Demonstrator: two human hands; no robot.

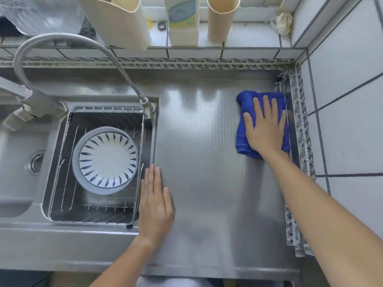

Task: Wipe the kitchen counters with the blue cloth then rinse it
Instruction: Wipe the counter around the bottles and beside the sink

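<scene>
Head view: right hand (265, 129) flat, fingers spread and straight, pressing on blue cloth (242, 139) at far right of steel counter (207, 162). Cloth bunched, right edge tight against patterned strip (300, 125) along tiled wall (348, 100), back edge near but short of counter's rear corner. Faint streak on counter just below cloth. Left hand (155, 201) flat on counter, fingers straight and together, holding nothing, lying along sink (16, 183) rim at counter's left edge. Wide bare stretch of counter between the two hands and toward front edge. Wire basket (62, 172) in sink's right part, holding white plate (107, 160) with blue marks over a grey dish (77, 162). Faucet (62, 41) arching over from left, spout tip at basket's back right corner. Ledge behind counter carrying beige holder (122, 23), bottle (182, 21), beige cup (221, 19), crumpled rag (283, 20) in right corner, all well apart from cloth.
</scene>
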